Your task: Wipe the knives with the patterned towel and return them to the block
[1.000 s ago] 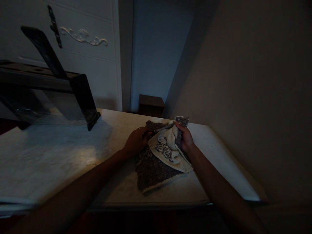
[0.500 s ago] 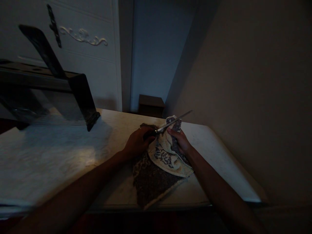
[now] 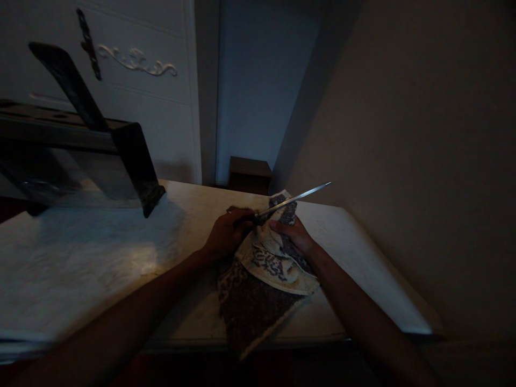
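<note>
My left hand (image 3: 228,234) is closed around the dark handle of a knife (image 3: 300,199). The narrow, shiny blade points up and to the right, past the table's far edge. My right hand (image 3: 296,236) grips a patterned brown and cream towel (image 3: 276,260), its thumb on top of the cloth. Part of the towel is bunched just behind and below the blade. The rest hangs down over the table's front edge. I cannot tell whether cloth touches the blade, since dim light blurs that spot.
A knife block (image 3: 133,161) with clear sides and one dark handle (image 3: 66,80) sticking out stands at the left on the pale marble-look table (image 3: 100,269). A wall (image 3: 423,161) rises at the right. Behind are a white door (image 3: 153,107) and a small brown box-like piece (image 3: 250,174).
The knife blade has shifted slightly right and its tip reaches farther out. My right hand has moved a little left and down with the towel, whose lower corner hangs lower.
</note>
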`<state>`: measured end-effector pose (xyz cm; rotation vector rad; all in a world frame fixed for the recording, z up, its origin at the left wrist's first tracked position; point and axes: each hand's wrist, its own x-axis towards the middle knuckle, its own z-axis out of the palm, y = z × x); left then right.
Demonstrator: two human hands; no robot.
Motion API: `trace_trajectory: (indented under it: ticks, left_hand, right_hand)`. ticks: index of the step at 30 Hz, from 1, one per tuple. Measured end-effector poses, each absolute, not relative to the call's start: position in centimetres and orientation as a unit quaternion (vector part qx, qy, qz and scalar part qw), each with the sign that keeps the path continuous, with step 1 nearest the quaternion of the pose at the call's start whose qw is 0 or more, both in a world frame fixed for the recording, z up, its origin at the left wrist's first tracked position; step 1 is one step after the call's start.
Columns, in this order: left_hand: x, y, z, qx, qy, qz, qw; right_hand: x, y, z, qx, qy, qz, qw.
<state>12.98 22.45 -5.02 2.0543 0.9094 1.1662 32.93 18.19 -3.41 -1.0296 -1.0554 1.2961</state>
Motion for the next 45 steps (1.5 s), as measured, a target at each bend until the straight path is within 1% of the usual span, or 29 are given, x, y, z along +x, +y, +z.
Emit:
trace_trajectory:
  ticks: [5, 9, 18, 22, 27, 32, 35, 40, 45]
  left_hand:
    - [13.16, 22.2, -4.65, 0.778, 0.351, 0.413, 0.319]
    - [13.27, 22.08, -4.43, 0.781, 0.349, 0.402, 0.328]
    - [13.76, 21.81, -4.27, 0.746, 0.344, 0.425, 0.38]
    - [13.84, 21.79, -4.29, 0.744, 0.338, 0.432, 0.381]
    - [13.82, 22.04, -4.71, 0.745, 0.36, 0.441, 0.348]
    - [13.62, 22.08, -5.02, 0.748, 0.382, 0.449, 0.305]
    - [13.54, 22.03, -4.95, 0.767, 0.384, 0.443, 0.259]
    - [13.61, 22.06, -4.86, 0.808, 0.369, 0.423, 0.178]
    - [13.57, 22.1, -5.06, 0.807, 0.361, 0.437, 0.168]
  right_hand:
    - [32.84, 18.1, -3.26, -0.438, -0.458, 0.541, 0.553]
    - [32.73, 18.0, -2.98, -0.406, -0.478, 0.549, 0.553]
    - [32.61, 17.89, -2.56, -0.386, -0.475, 0.551, 0.567]
    - [32.63, 18.05, -2.69, -0.391, -0.474, 0.541, 0.574]
    - [32.71, 18.34, -2.97, -0.429, -0.461, 0.506, 0.589]
    - [32.71, 18.39, -3.06, -0.425, -0.468, 0.513, 0.58]
    - [32.89, 18.46, -3.16, -0.423, -0.473, 0.528, 0.564]
    - [33.23, 18.56, -3.29, -0.435, -0.486, 0.518, 0.553]
    - [33.3, 18.5, -3.29, -0.451, -0.492, 0.501, 0.552]
